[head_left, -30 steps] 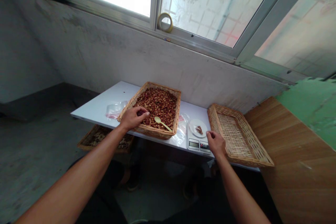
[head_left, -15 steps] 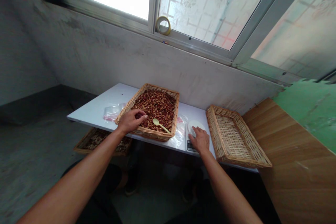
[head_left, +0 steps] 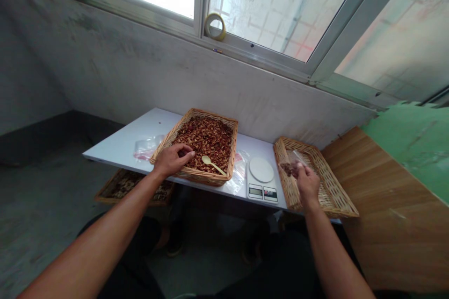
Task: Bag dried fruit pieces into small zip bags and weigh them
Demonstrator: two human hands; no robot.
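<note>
My left hand rests over the near left rim of a wicker basket full of small reddish-brown dried pieces. Its fingers are curled in towards the thumb; whatever they hold, if anything, is hidden. A pale yellow spoon lies on the pieces, to the right of that hand. Over a second wicker basket, my right hand pinches a small clear plastic bag with some brown pieces inside. Between the two baskets sits a white kitchen scale, its round platform bare.
Clear plastic bags lie between the full basket and the scale, and more bags lie left of that basket on the white table. Below stands another filled basket. A tape roll is on the windowsill. A wooden panel borders the right.
My right hand has moved right, from the scale to over the right basket, with the small bag now plainly seen in it. My left hand has stayed at the full basket.
</note>
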